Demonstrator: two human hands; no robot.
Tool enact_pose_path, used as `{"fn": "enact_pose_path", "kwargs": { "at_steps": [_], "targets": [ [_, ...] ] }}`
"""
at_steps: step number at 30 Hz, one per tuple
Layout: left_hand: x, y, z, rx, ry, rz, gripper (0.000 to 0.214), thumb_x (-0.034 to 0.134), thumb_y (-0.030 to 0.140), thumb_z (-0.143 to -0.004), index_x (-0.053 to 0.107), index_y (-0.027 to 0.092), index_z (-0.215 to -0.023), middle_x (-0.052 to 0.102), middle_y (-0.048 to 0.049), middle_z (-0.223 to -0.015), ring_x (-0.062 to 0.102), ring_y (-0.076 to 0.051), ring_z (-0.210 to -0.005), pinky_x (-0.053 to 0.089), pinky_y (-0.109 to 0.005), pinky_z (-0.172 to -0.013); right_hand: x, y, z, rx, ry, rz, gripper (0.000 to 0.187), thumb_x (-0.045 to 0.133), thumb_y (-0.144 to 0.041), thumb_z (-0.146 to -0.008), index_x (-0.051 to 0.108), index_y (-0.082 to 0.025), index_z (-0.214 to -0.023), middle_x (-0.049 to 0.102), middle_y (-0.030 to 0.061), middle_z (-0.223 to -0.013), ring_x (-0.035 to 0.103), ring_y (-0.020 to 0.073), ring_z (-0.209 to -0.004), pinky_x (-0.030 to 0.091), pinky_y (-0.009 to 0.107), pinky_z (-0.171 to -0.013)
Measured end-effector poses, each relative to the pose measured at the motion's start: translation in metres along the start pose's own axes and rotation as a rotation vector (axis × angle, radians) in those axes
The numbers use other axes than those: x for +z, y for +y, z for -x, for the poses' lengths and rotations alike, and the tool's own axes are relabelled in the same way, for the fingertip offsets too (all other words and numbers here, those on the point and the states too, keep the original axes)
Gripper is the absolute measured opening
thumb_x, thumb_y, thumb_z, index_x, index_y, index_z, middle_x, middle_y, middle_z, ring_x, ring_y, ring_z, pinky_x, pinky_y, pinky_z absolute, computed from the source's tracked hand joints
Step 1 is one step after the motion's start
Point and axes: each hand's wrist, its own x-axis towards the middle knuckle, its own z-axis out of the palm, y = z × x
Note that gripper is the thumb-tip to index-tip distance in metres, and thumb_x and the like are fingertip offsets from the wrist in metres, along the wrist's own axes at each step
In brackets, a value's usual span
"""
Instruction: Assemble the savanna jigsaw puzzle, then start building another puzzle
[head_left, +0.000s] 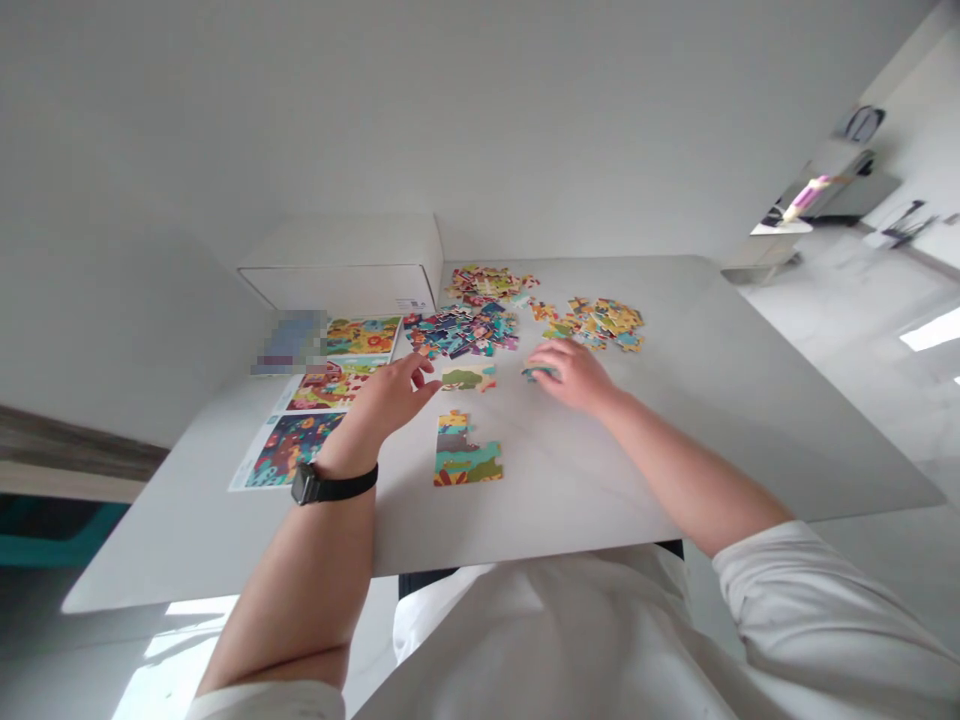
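My left hand (396, 392) hovers beside the left end of a small joined strip of jigsaw (463, 379) with a green bush on it. Its fingers are curved and apart, with nothing visible in them. To the right, my right hand (574, 375) has its fingers closed around a dark teal puzzle piece (537, 372), partly covered by the fingers. Nearer to me lies a larger joined section (461, 462), showing a grey animal and a green crocodile; its upper right is stepped.
Loose pieces lie in a yellow pile (611, 322), a dark blue pile (469, 328) and a red-yellow pile (484, 283). Picture sheets (289, 450) lie at left. A white box (337, 285) stands against the wall on the white table (585, 500).
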Motion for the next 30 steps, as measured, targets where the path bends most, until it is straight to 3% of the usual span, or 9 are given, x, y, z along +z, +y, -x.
{"fn": "enact_pose_path", "kwargs": {
  "at_steps": [3, 7, 12, 16, 22, 30],
  "targets": [
    [0.0, 0.0, 0.0, 0.008, 0.059, 0.034, 0.037, 0.068, 0.043, -0.095, 0.071, 0.023, -0.126, 0.078, -0.0065, -0.104, 0.072, -0.023, -0.085, 0.05, -0.033, -0.08, -0.026, 0.047, 0.0, 0.224, 0.208, 0.064, 0.026, 0.067, -0.024, -0.1, 0.082, -0.025, -0.121, 0.08, 0.0113, -0.125, 0.072, 0.0316, -0.123, 0.054, 0.052, -0.115],
    [-0.001, 0.002, 0.001, 0.017, 0.1, 0.063, 0.041, 0.065, 0.045, -0.097, 0.07, 0.024, -0.132, 0.078, -0.0063, -0.107, 0.07, -0.022, -0.081, 0.05, -0.034, -0.08, -0.06, 0.101, 0.011, 0.513, 0.348, 0.134, 0.031, 0.062, -0.017, -0.095, 0.08, -0.02, -0.12, 0.081, 0.0138, -0.12, 0.077, 0.0291, -0.108, 0.059, 0.047, -0.107],
    [-0.001, 0.005, 0.002, 0.024, 0.113, 0.073, 0.047, 0.062, 0.047, -0.097, 0.068, 0.023, -0.138, 0.079, -0.0071, -0.109, 0.069, -0.021, -0.078, 0.052, -0.034, -0.08, -0.082, 0.131, 0.026, 0.664, 0.394, 0.215, 0.036, 0.058, -0.015, -0.092, 0.079, -0.02, -0.121, 0.082, 0.0121, -0.115, 0.078, 0.0278, -0.1, 0.06, 0.044, -0.102],
    [-0.001, 0.006, 0.001, 0.012, 0.101, 0.069, 0.046, 0.062, 0.046, -0.097, 0.068, 0.024, -0.137, 0.08, -0.0067, -0.11, 0.07, -0.021, -0.078, 0.053, -0.034, -0.08, -0.084, 0.132, 0.028, 0.692, 0.335, 0.261, 0.034, 0.061, -0.015, -0.092, 0.08, -0.019, -0.12, 0.082, 0.013, -0.112, 0.077, 0.0285, -0.1, 0.06, 0.045, -0.103],
    [0.001, 0.004, -0.001, 0.002, 0.082, 0.07, 0.043, 0.061, 0.048, -0.097, 0.068, 0.026, -0.133, 0.079, -0.0063, -0.111, 0.07, -0.022, -0.078, 0.051, -0.035, -0.079, -0.086, 0.136, 0.03, 0.819, 0.118, 0.32, 0.029, 0.071, -0.013, -0.09, 0.083, -0.022, -0.115, 0.081, 0.0131, -0.122, 0.077, 0.0285, -0.109, 0.058, 0.042, -0.105],
    [0.002, 0.003, -0.002, 0.019, 0.065, 0.051, 0.046, 0.059, 0.049, -0.098, 0.068, 0.024, -0.135, 0.081, -0.0078, -0.115, 0.072, -0.022, -0.082, 0.053, -0.035, -0.081, -0.085, 0.151, 0.036, 0.939, -0.024, 0.342, 0.043, 0.092, -0.035, -0.081, 0.083, -0.02, -0.121, 0.081, 0.0153, -0.119, 0.078, 0.0307, -0.111, 0.061, 0.04, -0.102]
  ]
}}
